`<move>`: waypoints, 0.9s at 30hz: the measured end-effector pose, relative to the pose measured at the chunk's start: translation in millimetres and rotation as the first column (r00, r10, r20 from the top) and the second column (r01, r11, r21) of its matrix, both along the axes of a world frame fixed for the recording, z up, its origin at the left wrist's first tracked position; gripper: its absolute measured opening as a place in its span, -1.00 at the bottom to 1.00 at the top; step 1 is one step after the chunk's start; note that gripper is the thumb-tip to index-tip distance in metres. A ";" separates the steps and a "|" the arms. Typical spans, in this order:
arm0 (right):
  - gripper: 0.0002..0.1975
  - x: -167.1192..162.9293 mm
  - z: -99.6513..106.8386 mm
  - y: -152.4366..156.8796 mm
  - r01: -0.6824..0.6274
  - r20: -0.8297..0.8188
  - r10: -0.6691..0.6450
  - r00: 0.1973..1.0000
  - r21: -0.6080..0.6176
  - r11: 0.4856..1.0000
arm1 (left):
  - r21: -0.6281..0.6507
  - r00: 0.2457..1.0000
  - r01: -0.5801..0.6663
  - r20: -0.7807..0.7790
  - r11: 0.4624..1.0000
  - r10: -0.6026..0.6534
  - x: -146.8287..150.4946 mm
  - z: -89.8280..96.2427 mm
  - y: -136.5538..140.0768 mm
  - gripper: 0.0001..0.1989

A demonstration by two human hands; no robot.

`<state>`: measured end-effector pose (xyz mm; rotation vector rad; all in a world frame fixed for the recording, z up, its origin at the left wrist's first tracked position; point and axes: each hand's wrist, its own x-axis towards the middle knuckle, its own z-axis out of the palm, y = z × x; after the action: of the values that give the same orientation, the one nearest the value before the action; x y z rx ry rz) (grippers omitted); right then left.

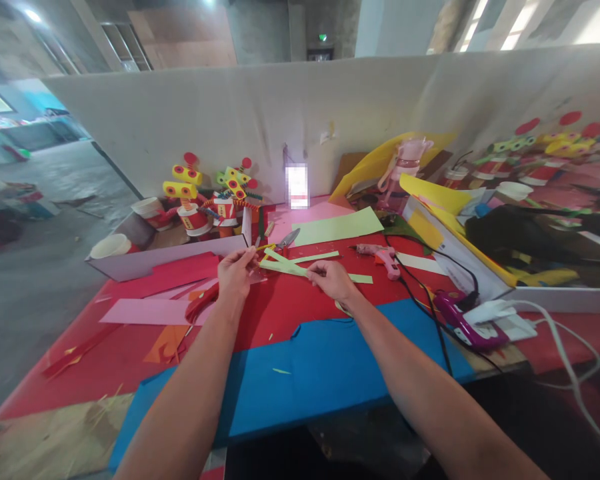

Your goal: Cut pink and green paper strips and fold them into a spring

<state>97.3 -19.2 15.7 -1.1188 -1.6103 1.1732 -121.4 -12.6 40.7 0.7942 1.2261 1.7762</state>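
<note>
My right hand [331, 279] is closed in a pinch on the right end of light green paper strips [285, 267], which fan apart toward the left. My left hand [236, 270] is closed at the strips' left ends, its fingertips bunched; what lies between them is too small to tell. Just beyond it, scissors [289, 239] with a yellow handle rest on the table. Another green strip [320, 256] lies behind the held ones, and a further strip end [363, 279] shows right of my right hand. A wide light green sheet [337, 227] lies farther back.
A pink glue gun [380, 257] with a black cable lies right, near a purple power strip [467, 323] with white plugs. An open box [505, 280] stands beyond. Paper-cup figures [195, 217] stand in a tray [165, 260] at left. Pink sheets [140, 311] and blue paper [280, 373] cover the table.
</note>
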 end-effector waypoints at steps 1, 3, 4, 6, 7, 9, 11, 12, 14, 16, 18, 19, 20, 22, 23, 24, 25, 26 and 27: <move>-0.80 0.3 -0.1 1.0 0.024 -0.030 -0.025 0.999 -0.018 1.000 | -0.002 1.000 -0.002 -0.004 1.000 0.002 1.0 -0.1 -0.7 -0.66; -0.78 0.2 -0.4 2.5 0.065 -0.108 -0.069 0.992 -0.036 0.997 | -0.029 0.994 0.089 -0.061 0.996 -0.091 8.7 -0.8 -4.5 -0.68; -0.77 -0.5 -0.5 2.8 0.075 -0.147 -0.079 0.986 -0.032 0.997 | -0.055 0.979 0.173 -0.102 0.983 -0.178 15.2 -1.6 -7.3 -0.69; -0.75 -2.6 -0.9 2.3 0.071 -0.206 -0.069 0.976 0.004 0.997 | -0.090 0.919 0.339 -0.180 0.936 -0.350 31.5 -3.8 -13.5 -0.70; -0.74 -4.0 -1.1 1.6 0.064 -0.226 -0.056 0.973 0.029 0.998 | -0.101 0.891 0.386 -0.215 0.917 -0.399 40.1 -5.2 -16.5 -0.70; -0.73 -6.9 -1.9 0.0 0.042 -0.243 -0.023 0.970 0.074 0.996 | -0.113 0.856 0.427 -0.269 0.897 -0.442 54.7 -8.1 -21.2 -0.71; -0.72 -8.9 -2.8 -1.2 0.020 -0.229 0.005 0.974 0.106 0.994 | -0.116 0.858 0.421 -0.270 0.900 -0.436 63.0 -10.7 -23.4 -0.73; -0.72 -9.3 -3.2 -1.4 0.012 -0.207 0.013 0.978 0.121 0.993 | -0.115 0.868 0.407 -0.261 0.906 -0.423 64.5 -11.7 -23.6 -0.73; -0.73 -8.7 -3.4 -1.2 0.013 -0.145 0.010 0.989 0.159 0.987 | -0.111 0.889 0.368 -0.247 0.923 -0.384 63.0 -13.1 -22.3 -0.73; -0.72 -6.5 -2.0 -0.8 0.018 -0.072 -0.003 0.997 0.197 0.980 | -0.102 0.906 0.329 -0.246 0.939 -0.344 57.8 -13.8 -19.7 -0.74; -0.69 -3.4 1.2 -1.1 0.001 -0.015 0.002 1.000 0.223 0.975 | -0.081 0.919 0.297 -0.248 0.952 -0.307 51.4 -14.0 -16.6 -0.74; -0.68 -1.8 3.4 -1.6 -0.012 0.005 0.011 1.000 0.237 0.971 | -0.066 0.924 0.285 -0.245 0.956 -0.293 48.3 -14.1 -15.0 -0.74; -0.69 -0.3 5.6 -2.2 -0.028 0.022 0.023 0.999 0.258 0.966 | -0.052 0.930 0.276 -0.238 0.960 -0.280 45.5 -14.2 -13.6 -0.74; -0.76 1.8 9.6 -3.5 -0.052 0.057 0.036 0.998 0.310 0.949 | -0.031 0.940 0.264 -0.216 0.964 -0.264 40.8 -14.5 -11.2 -0.74; -0.79 2.4 11.1 -4.0 -0.058 0.077 0.034 0.996 0.333 0.941 | -0.026 0.944 0.261 -0.202 0.965 -0.261 39.1 -14.7 -10.3 -0.74; -0.81 2.6 12.1 -4.4 -0.059 0.096 0.027 0.995 0.350 0.935 | -0.023 0.947 0.259 -0.189 0.966 -0.259 38.0 -14.8 -9.6 -0.74; -0.82 2.5 12.6 -4.6 -0.056 0.109 0.018 0.994 0.360 0.931 | -0.021 0.950 0.258 -0.178 0.966 -0.258 37.3 -14.8 -9.2 -0.74; -0.82 2.3 12.7 -4.6 -0.049 0.111 0.009 0.994 0.365 0.930 | -0.018 0.953 0.255 -0.164 0.967 -0.255 37.0 -14.6 -9.0 -0.75; -0.81 1.9 12.4 -4.5 -0.038 0.101 0.001 0.995 0.366 0.930 | -0.013 0.957 0.251 -0.149 0.968 -0.250 37.2 -14.3 -8.9 -0.75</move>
<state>99.2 -23.7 28.1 -0.9279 -1.8296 0.7904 -84.2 -21.5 26.4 1.0539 1.1582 1.5372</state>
